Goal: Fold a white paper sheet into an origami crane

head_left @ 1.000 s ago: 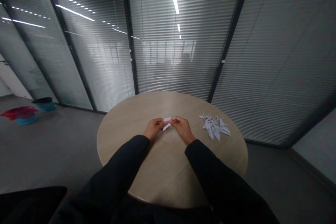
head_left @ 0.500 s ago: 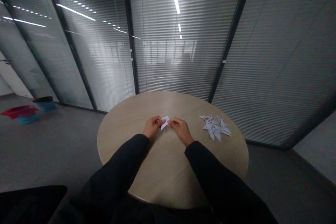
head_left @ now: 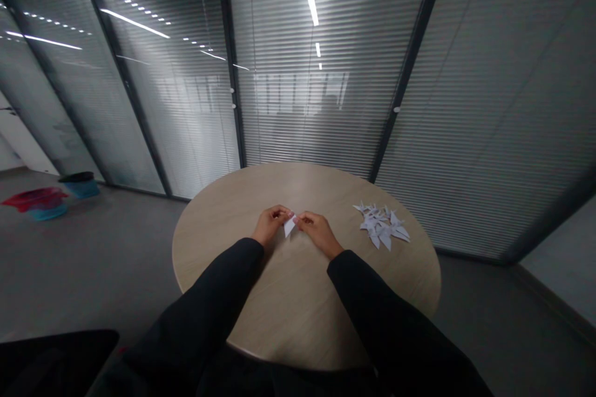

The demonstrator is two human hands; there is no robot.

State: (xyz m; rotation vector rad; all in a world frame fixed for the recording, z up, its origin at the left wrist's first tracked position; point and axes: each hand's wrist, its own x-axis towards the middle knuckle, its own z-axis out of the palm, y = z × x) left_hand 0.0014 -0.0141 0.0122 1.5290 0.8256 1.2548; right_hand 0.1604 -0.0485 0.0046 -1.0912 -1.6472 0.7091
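A small folded white paper (head_left: 289, 226) is held over the middle of the round wooden table (head_left: 279, 310). My left hand (head_left: 271, 224) pinches its upper left edge between thumb and fingers. On the other side, my right hand (head_left: 319, 231) pinches the paper's right edge, its fingers curled. The paper tapers to a point toward me. Both sets of fingertips are close together and cover part of the paper's top.
On the table's right side lies a pile of several folded white paper shapes (head_left: 382, 225). Glass panels with blinds (head_left: 316, 136) stand just behind the table. Two lined bins, one red (head_left: 37, 198) and one black (head_left: 80, 183), stand on the floor at left.
The paper has turned and now points down toward me, with less of it showing between my fingers. Both sets of fingertips have shifted slightly on it; my arms have barely moved.
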